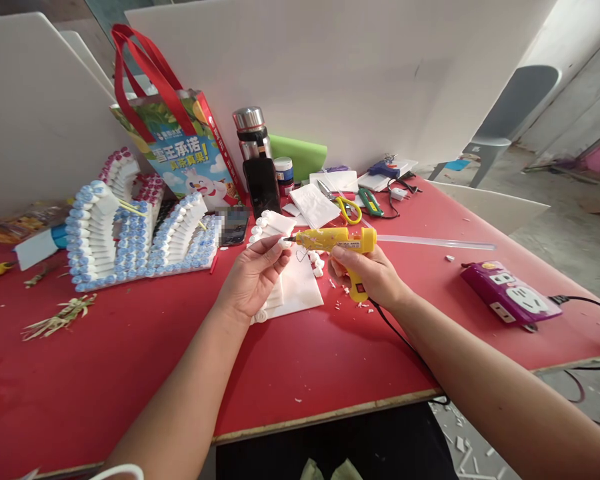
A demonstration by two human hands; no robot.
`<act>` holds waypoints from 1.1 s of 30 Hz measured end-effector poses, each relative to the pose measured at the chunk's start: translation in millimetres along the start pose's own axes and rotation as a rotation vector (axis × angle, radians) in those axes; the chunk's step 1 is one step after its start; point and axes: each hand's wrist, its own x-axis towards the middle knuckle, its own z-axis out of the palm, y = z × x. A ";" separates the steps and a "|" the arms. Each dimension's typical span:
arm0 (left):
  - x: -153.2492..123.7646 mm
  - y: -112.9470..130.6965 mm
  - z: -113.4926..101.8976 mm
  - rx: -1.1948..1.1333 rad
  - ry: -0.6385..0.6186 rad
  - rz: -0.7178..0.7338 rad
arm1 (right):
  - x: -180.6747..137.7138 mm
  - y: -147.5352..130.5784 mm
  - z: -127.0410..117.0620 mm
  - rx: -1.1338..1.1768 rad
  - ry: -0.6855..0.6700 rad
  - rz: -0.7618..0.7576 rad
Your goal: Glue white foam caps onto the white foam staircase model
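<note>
In my right hand (pixel 365 270) is a yellow hot glue gun (pixel 325 240), its nozzle pointing left and a long clear glue stick (pixel 435 242) out of its back. My left hand (pixel 257 277) pinches a small white foam piece (pixel 285 243) right at the nozzle tip. Below the hands lies a white foam board (pixel 300 293) with rolled white pieces (pixel 267 223) along its edge, partly hidden by my left hand. Several loose white bits (pixel 319 263) sit beside it under the glue gun.
Blue-and-white foam models (pixel 140 247) stand at left before a printed bag (pixel 190 147). Behind the board are a flask (pixel 253 133), a phone (pixel 235 227), yellow scissors (pixel 349 209), a green cutter (pixel 370 201) and a blue glue gun (pixel 384 169). A purple power socket (pixel 510 293) sits right.
</note>
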 end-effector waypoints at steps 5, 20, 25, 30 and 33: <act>0.0 1.1 0.5 0.008 0.010 0.001 | 0.7 -2.2 0.3 -0.003 0.012 -0.016; 1.7 1.2 -0.7 -0.003 0.007 0.020 | -0.8 -0.5 0.3 0.054 0.016 0.027; 2.8 0.5 -2.3 -0.023 0.006 0.024 | -0.3 -0.7 0.2 0.034 0.004 0.009; 3.1 0.0 -2.7 -0.010 0.002 0.019 | 0.4 -0.7 0.5 -0.006 -0.004 -0.023; 2.9 0.3 -1.6 -0.010 0.006 0.015 | 0.5 -1.1 0.9 -0.015 -0.006 -0.020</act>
